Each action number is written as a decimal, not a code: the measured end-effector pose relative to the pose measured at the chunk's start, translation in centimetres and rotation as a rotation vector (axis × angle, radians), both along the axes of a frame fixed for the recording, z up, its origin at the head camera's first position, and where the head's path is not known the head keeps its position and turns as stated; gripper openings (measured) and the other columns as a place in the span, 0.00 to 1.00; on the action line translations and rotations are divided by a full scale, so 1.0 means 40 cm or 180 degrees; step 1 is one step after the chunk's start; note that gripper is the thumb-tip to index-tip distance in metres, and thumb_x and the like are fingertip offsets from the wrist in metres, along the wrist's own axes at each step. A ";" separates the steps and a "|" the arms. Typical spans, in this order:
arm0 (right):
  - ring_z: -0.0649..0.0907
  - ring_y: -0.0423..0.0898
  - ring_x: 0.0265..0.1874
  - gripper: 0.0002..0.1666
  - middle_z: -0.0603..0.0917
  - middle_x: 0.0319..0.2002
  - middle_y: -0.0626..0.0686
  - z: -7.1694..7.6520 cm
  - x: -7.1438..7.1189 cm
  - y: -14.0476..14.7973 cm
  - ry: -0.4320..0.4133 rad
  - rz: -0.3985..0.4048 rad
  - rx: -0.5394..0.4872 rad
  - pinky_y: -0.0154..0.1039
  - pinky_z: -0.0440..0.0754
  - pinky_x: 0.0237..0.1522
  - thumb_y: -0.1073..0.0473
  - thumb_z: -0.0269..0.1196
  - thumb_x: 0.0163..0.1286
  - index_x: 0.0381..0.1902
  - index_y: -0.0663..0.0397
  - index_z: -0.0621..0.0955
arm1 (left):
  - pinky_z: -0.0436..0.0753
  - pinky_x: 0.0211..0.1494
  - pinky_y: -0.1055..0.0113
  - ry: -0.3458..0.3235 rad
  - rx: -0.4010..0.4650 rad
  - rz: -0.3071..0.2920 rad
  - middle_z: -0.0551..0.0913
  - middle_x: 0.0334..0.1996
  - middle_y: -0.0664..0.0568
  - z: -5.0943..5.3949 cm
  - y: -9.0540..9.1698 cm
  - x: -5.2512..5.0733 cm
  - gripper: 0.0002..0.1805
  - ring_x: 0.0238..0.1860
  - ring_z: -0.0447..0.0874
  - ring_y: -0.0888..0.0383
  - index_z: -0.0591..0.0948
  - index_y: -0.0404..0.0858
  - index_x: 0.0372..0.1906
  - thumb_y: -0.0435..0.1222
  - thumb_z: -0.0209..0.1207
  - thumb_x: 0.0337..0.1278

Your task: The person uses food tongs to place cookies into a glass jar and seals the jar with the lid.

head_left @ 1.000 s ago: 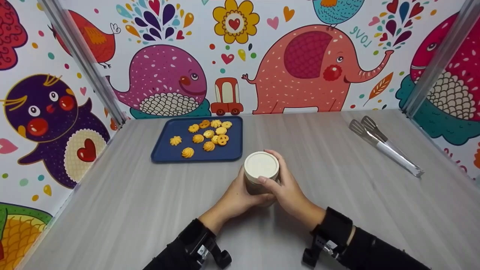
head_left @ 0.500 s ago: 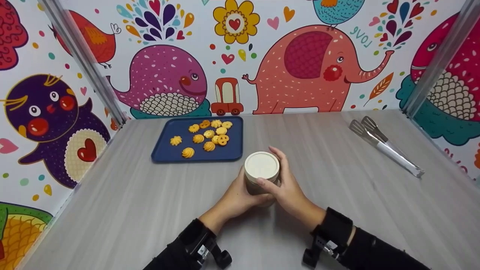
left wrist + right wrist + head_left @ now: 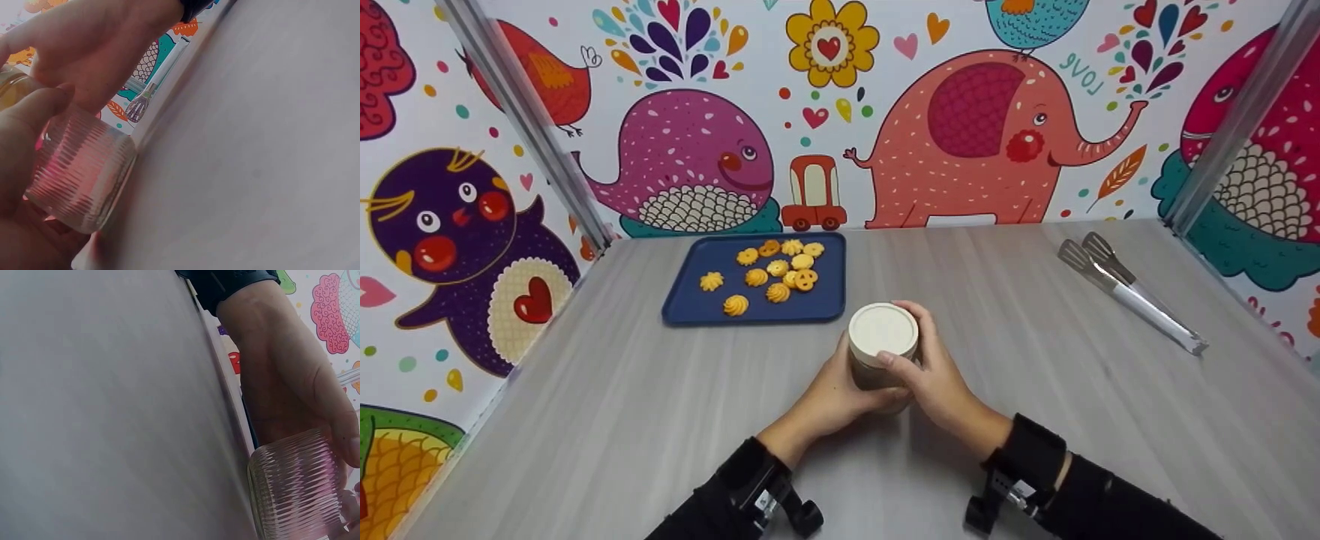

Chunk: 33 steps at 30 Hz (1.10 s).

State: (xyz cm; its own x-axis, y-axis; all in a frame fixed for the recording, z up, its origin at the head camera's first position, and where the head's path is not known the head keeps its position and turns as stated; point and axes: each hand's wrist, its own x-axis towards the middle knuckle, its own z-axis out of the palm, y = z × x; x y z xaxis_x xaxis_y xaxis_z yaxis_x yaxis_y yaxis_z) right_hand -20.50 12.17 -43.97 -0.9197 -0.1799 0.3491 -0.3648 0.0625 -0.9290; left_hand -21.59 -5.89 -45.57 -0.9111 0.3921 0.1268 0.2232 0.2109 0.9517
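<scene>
A clear ribbed jar with a round cream lid stands upright in front of me, its base on or very close to the table. My left hand grips the jar's body from the left, thumb across the near side. On the other side, my right hand holds the lid's rim, with the thumb at the near edge and the fingers round the far right edge. Both wrist views show the ribbed glass between the hands; the jar looks see-through, with pinkish tints in it.
A blue tray with several cookies lies at the back left. Metal tongs with slotted ends lie at the back right. Printed walls with metal corner posts bound the grey wooden table.
My right fingers opened slightly off the lid's far edge half a second ago and now close round it again, the thumb shifting a little. The left hand and jar stay put.
</scene>
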 end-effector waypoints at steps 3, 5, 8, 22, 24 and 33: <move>0.70 0.53 0.73 0.43 0.73 0.72 0.59 0.002 0.000 0.001 -0.0016 0.0020 0.0005 0.58 0.60 0.76 0.60 0.67 0.70 0.79 0.57 0.63 | 0.65 0.78 0.49 -0.0001 0.0002 -0.0006 0.70 0.75 0.45 -0.001 -0.001 0.000 0.63 0.74 0.69 0.52 0.54 0.41 0.85 0.45 0.81 0.49; 0.70 0.53 0.73 0.43 0.73 0.72 0.59 0.003 0.000 0.001 -0.0025 0.0031 0.0013 0.58 0.60 0.76 0.60 0.67 0.71 0.79 0.56 0.63 | 0.65 0.78 0.48 0.0000 -0.0008 -0.0002 0.70 0.76 0.44 -0.002 -0.001 0.000 0.63 0.75 0.69 0.52 0.54 0.41 0.85 0.46 0.81 0.49; 0.70 0.53 0.73 0.44 0.72 0.73 0.60 0.002 0.001 0.002 -0.0034 0.0057 -0.0005 0.58 0.60 0.76 0.60 0.66 0.71 0.80 0.56 0.61 | 0.65 0.78 0.48 -0.0001 -0.0030 0.0013 0.70 0.76 0.44 -0.002 -0.002 0.000 0.63 0.75 0.69 0.52 0.53 0.41 0.85 0.46 0.81 0.49; 0.71 0.54 0.73 0.49 0.71 0.73 0.60 -0.002 0.001 0.002 0.0010 0.0006 -0.0019 0.59 0.59 0.77 0.57 0.71 0.68 0.79 0.55 0.58 | 0.62 0.79 0.49 0.0020 0.0051 -0.0012 0.70 0.75 0.45 0.001 0.000 0.001 0.62 0.76 0.68 0.52 0.55 0.41 0.84 0.44 0.82 0.48; 0.71 0.54 0.73 0.50 0.72 0.72 0.60 -0.001 0.002 0.000 -0.0022 -0.0067 0.0018 0.59 0.59 0.77 0.56 0.73 0.67 0.78 0.54 0.59 | 0.63 0.79 0.49 0.0035 0.0028 0.0004 0.71 0.75 0.45 0.000 0.000 0.000 0.63 0.75 0.68 0.52 0.55 0.40 0.84 0.45 0.82 0.47; 0.70 0.56 0.73 0.45 0.72 0.71 0.62 0.001 0.002 -0.003 -0.0043 -0.0057 -0.0007 0.59 0.59 0.77 0.60 0.70 0.69 0.76 0.57 0.60 | 0.65 0.78 0.50 0.0025 0.0120 -0.0026 0.71 0.74 0.45 0.000 0.002 -0.001 0.62 0.74 0.69 0.52 0.55 0.41 0.84 0.43 0.82 0.48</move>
State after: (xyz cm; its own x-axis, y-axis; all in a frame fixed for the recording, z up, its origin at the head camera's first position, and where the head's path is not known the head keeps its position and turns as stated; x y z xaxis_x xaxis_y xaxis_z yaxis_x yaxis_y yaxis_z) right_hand -20.42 12.05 -43.92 -0.9274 -0.1626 0.3370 -0.3511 0.0668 -0.9339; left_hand -21.61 -5.81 -45.58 -0.9069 0.3942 0.1487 0.2322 0.1731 0.9571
